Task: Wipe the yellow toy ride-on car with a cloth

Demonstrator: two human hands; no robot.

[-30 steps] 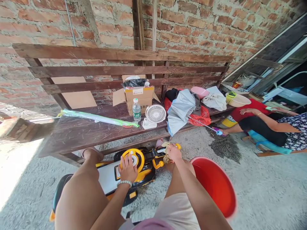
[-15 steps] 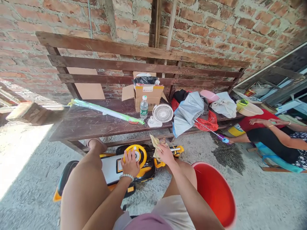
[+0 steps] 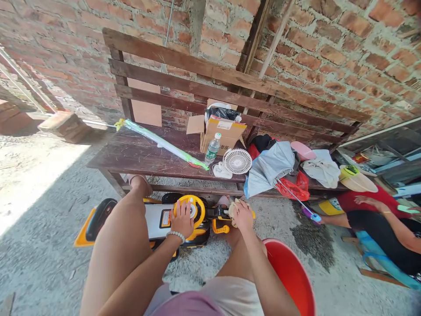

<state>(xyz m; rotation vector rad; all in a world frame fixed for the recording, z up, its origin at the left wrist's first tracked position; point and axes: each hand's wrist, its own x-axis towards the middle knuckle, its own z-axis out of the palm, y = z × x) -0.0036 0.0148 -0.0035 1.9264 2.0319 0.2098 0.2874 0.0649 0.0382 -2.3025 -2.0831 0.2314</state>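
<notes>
Right hand (image 3: pixel 242 217): clenched round a beige cloth (image 3: pixel 232 213) at the front end of the ride-on toy (image 3: pixel 154 221).
Just changed: half a second ago a cloth corner flared up from the fingers, farther back; now it is bunched beneath them, nearer the front tip, which suggests attention has moved to that end.
Left hand (image 3: pixel 182 219): laid over the steering wheel (image 3: pixel 192 210), fingers across rim and hub; the underside is hidden, so I cannot tell whether it grips.
Ride-on toy: on the floor before the table (image 3: pixel 148 161), the left leg passing over it; smooth yellow, black and white plastic.
Cloth: soft, crumpled.
Red tub (image 3: pixel 289 276): smooth, round-mouthed, just beside the right leg.
Table: scratched dark wood, slatted back; a round-grilled fan (image 3: pixel 238 161) and clear bottle (image 3: pixel 212 149) on it.
Floor (image 3: pixel 197 263): rough grey concrete.
</notes>
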